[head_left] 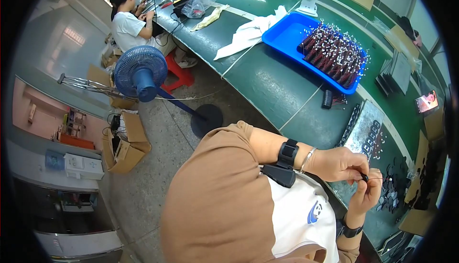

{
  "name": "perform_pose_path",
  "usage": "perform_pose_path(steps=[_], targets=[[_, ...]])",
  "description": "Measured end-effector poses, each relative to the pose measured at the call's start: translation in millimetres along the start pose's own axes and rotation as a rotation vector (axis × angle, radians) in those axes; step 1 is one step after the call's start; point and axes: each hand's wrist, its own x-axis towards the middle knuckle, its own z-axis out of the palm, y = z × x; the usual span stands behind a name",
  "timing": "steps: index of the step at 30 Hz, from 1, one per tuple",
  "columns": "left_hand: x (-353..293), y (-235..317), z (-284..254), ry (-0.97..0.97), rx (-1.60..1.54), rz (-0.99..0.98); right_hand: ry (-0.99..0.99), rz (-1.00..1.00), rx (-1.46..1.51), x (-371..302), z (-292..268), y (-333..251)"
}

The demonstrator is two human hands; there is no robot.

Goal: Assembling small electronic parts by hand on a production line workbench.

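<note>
My left hand (340,164) is closed in a pinch on a small black part (365,178) over the table's near edge. Close against it, my right hand (366,195) has its fingers drawn together on a thin reddish wire at the part. The fingertips overlap, so most of the part is hidden. Just beyond my hands lies a silver metal plate (359,136) with black ring-shaped pieces along it. Many loose black pieces (392,189) are scattered to the right of my hands.
A blue tray (283,44) holds rows of black parts with red wires and white ends. One small bundle (327,99) sits beside it. A lit phone (426,101) stands at the far right. A floor fan (141,74) and a seated person (131,24) are leftward.
</note>
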Motion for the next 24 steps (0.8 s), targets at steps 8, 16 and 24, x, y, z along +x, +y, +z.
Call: perform_pose_path(steps=[8,16,24], targets=[[0,5,0,0.021,-0.169,-0.178,-0.026,-0.075,-0.025,2,0,7],[-3,-2,-4,0.051,-0.173,-0.124,-0.055,-0.184,-0.174,9,0,1],[7,-1,-8,0.015,0.229,0.117,-0.038,-0.135,-0.111,11,-6,0]])
